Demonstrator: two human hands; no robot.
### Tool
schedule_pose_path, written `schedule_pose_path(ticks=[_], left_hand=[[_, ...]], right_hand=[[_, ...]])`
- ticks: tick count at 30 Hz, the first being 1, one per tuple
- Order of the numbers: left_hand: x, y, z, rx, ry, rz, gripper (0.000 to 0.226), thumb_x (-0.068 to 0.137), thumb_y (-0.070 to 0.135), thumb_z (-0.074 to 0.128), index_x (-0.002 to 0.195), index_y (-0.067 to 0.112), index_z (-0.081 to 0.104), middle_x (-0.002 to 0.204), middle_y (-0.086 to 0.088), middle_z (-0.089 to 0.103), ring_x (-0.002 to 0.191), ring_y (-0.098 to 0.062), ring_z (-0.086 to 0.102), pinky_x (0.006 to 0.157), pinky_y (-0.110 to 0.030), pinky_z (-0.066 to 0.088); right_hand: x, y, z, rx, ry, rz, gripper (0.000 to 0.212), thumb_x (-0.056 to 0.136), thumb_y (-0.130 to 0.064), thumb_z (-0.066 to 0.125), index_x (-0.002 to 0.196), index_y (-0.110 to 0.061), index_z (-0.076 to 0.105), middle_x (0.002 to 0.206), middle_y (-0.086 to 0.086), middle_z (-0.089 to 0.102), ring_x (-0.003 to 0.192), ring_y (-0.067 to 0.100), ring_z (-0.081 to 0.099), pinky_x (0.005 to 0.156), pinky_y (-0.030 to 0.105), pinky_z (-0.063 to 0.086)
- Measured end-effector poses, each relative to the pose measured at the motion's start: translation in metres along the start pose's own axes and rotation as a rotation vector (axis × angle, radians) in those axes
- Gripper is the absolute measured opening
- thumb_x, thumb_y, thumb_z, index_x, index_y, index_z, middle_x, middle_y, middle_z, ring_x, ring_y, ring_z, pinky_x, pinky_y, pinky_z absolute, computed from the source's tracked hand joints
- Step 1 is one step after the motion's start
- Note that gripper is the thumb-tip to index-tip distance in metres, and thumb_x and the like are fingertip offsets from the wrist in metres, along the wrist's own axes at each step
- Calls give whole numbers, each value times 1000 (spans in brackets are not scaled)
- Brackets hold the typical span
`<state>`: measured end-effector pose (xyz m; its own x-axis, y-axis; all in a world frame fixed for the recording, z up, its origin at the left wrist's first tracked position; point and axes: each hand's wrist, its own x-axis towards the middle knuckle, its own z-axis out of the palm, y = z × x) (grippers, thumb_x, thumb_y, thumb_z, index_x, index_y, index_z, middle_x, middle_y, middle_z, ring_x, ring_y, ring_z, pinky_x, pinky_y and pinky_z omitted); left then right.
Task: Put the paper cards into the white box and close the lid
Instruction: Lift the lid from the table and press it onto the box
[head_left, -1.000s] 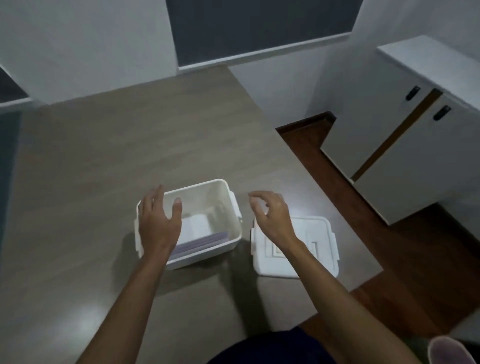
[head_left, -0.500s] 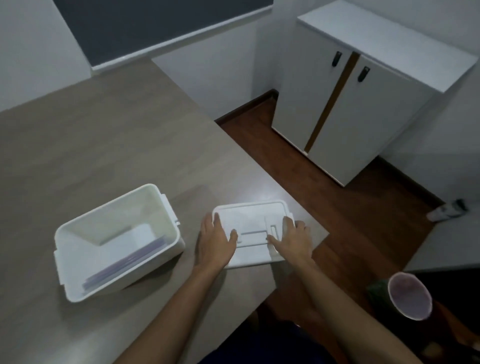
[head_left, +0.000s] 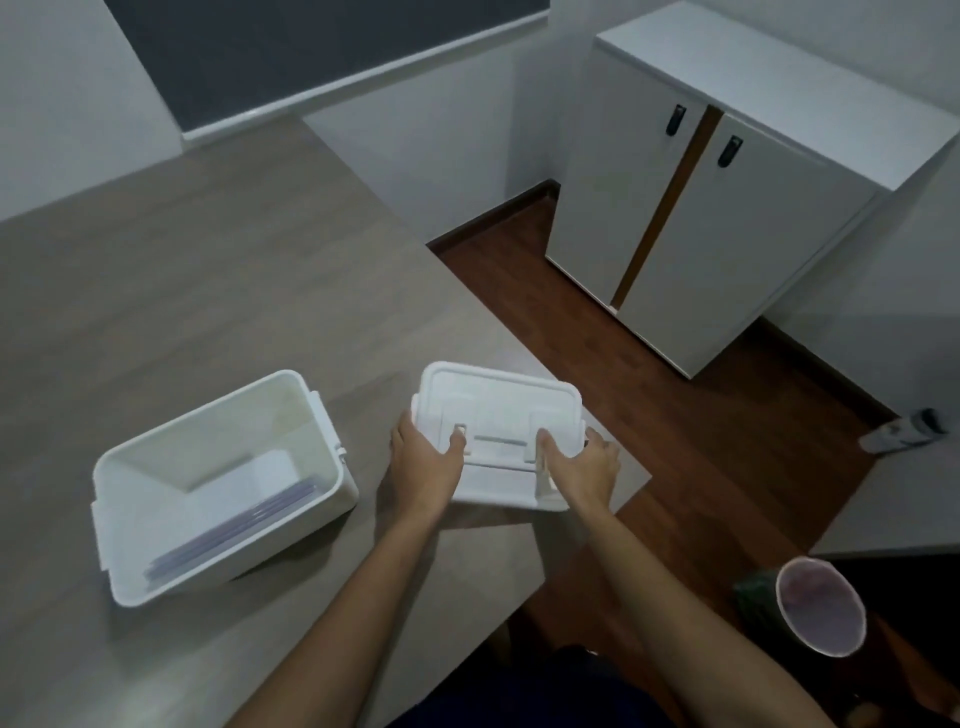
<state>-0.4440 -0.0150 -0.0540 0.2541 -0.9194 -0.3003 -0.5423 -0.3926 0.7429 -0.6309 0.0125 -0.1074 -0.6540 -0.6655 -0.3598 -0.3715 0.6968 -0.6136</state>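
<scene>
The white box (head_left: 332, 467) stands uncovered on the table at the left. Paper cards (head_left: 244, 512), white and pale purple, lie flat on its bottom. To its right, over the table's right corner, is the white lid (head_left: 493, 397) with a recessed handle. My left hand (head_left: 423, 467) grips the lid's left edge, thumb on top. My right hand (head_left: 584, 467) grips its right edge the same way. The lid's far edge is tilted up, and its near edge looks raised off the table.
The grey-brown table (head_left: 208, 291) ends just right of the lid, with dark wood floor (head_left: 649, 467) beyond. A white two-door cabinet (head_left: 727, 218) stands at the right. A round bin with a purple liner (head_left: 821, 605) sits on the floor at lower right.
My view swung right from the box to the lid. Both hands left the box, came down onto the lid, then closed on its two sides and tilted it up.
</scene>
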Motion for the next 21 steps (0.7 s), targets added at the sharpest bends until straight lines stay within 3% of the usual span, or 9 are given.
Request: schedule_pose_path(ticks=[3, 6, 11, 13, 17, 21], left_hand=[[3, 27, -31, 22, 147, 147, 75, 84, 42, 61, 146, 17, 27, 145, -7, 39, 131, -26, 40, 104, -41, 38], [9, 37, -73, 33, 298, 238, 75, 83, 37, 61, 146, 15, 28, 147, -7, 38, 133, -25, 37, 107, -37, 34], [24, 7, -157, -17, 519, 126, 73, 81, 33, 65, 143, 11, 34, 144, -9, 42, 131, -27, 41, 104, -34, 35], [25, -16, -187, -29, 565, 46, 73, 81, 34, 65, 143, 10, 35, 144, -9, 43, 131, -27, 42, 104, -34, 35], [16, -72, -235, -31, 644, -94, 66, 77, 36, 70, 133, 8, 48, 132, -12, 51, 121, -31, 50, 99, -37, 40], [7, -125, -256, 44, 605, -196, 63, 74, 36, 75, 124, 4, 56, 125, -15, 54, 119, -33, 49, 100, -39, 41]], right_hand=[[-1, -36, 0, 191, 49, -16, 79, 74, -68, 64, 133, -18, 52, 130, 5, 48, 113, 25, 54, 94, 40, 47], [-11, -84, 6, 303, 38, -134, 74, 72, -69, 65, 126, -21, 55, 118, -1, 49, 97, 15, 50, 81, 29, 43], [-49, -161, 36, 311, -88, -417, 71, 65, -68, 68, 116, -21, 56, 109, -6, 48, 91, 11, 53, 63, 13, 34], [-68, -182, 54, 252, -154, -516, 73, 63, -68, 71, 115, -19, 56, 109, -5, 48, 91, 12, 55, 65, 15, 39], [-104, -205, 93, 84, -311, -619, 74, 62, -63, 78, 114, -14, 58, 112, 2, 52, 95, 18, 58, 80, 34, 54], [-131, -198, 122, -49, -380, -687, 76, 65, -60, 79, 118, -9, 58, 115, 5, 48, 100, 22, 56, 84, 32, 49]])
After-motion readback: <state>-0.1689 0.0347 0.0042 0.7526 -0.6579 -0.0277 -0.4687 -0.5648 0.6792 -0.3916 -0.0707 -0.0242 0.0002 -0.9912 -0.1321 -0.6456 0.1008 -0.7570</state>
